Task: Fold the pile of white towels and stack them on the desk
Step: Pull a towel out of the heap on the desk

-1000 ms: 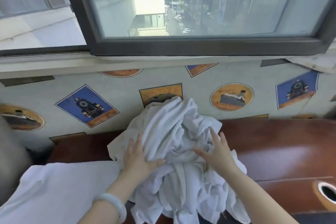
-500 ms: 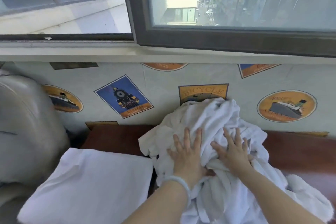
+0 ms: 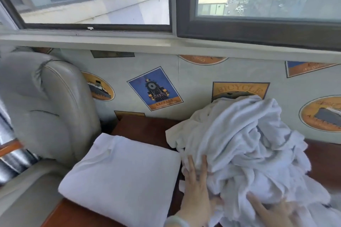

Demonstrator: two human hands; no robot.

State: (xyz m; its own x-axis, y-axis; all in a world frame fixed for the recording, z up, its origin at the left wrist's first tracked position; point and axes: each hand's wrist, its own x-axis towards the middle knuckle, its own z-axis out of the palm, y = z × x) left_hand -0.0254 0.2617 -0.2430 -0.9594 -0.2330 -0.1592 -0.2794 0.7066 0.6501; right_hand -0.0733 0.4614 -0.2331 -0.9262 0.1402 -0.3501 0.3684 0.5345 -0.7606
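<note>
A rumpled pile of white towels [image 3: 245,145] lies on the dark wooden desk [image 3: 145,129], against the wall at the right. Left of it sits a folded white towel stack [image 3: 125,177], flat and square. My left hand [image 3: 197,188] presses its straight fingers against the pile's left side, partly under a fold. Low at the bottom edge my right hand [image 3: 271,212] rests on the pile's near side; its fingers look spread, and cloth hides part of them.
A grey leather chair [image 3: 46,108] stands at the left, touching the desk's edge. Behind the desk runs a wall with printed train, ship and bicycle labels [image 3: 155,88], under a window sill [image 3: 129,42].
The view has swung left, so the pile now sits at the right. Both hands have slid down from the top of the pile to its near and left sides.
</note>
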